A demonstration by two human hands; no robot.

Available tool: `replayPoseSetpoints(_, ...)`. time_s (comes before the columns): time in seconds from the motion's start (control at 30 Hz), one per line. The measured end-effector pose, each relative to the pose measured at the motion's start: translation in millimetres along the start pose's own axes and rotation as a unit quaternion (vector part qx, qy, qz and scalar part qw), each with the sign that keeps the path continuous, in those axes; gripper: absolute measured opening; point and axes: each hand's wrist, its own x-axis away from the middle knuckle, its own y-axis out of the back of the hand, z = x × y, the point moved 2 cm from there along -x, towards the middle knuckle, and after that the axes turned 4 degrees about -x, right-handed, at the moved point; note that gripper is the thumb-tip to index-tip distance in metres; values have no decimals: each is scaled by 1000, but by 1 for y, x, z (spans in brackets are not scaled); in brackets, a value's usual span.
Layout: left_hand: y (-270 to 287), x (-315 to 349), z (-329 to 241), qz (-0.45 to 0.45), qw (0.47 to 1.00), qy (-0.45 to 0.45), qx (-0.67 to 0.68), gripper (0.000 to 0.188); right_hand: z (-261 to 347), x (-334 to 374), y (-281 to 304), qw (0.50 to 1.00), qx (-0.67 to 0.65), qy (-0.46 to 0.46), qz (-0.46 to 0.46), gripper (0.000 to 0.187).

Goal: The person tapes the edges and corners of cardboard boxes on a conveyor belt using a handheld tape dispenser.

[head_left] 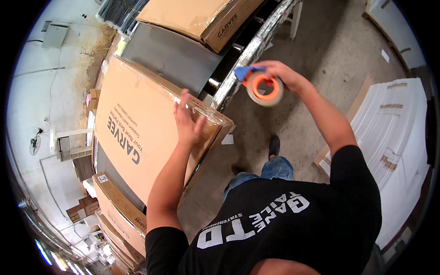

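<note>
A large brown cardboard box (133, 110) lies flat on a conveyor at my left, with clear tape along its far and near edges. My left hand (188, 123) rests at the box's corner end, its fingers spread over the taped edge. Out to the right of the box, above the floor, my right hand (280, 73) grips a tape dispenser (265, 88). The dispenser has blue and orange parts and carries a roll of tape. My fingers partly hide its handle.
Another brown box (183, 18) sits farther along the conveyor (167, 52), whose metal side rail (252, 50) runs beside me. More boxes (119, 201) stand at the lower left. Stacked white sheets or panels (389, 133) stand on the right. Paper scraps (228, 139) lie on the concrete floor.
</note>
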Motion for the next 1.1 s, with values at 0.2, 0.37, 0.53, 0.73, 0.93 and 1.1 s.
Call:
replayPoseSetpoints(0.2,14,3,17,-11,985,127,118,62,-48,-6,-94,983,94,-84,136,52)
replayPoseSetpoints(0.37,2,-17,21,203,972,-50,109,42,-88,95,-167,996,-29,-22,-85,51)
replayPoseSetpoints(0.53,-10,-56,-2,566,814,-19,129,37,-135,102,-277,953,-11,109,-282,53)
replayPoseSetpoints(0.73,-9,-34,-48,411,759,-462,-204,35,-223,118,-389,910,215,133,-330,60)
replayPoseSetpoints(0.93,21,31,-37,306,615,-661,-301,36,-256,126,-451,898,208,136,-363,63)
replayPoseSetpoints(1.1,60,98,9,383,618,-629,-275,32,-297,142,-522,917,206,102,-327,64)
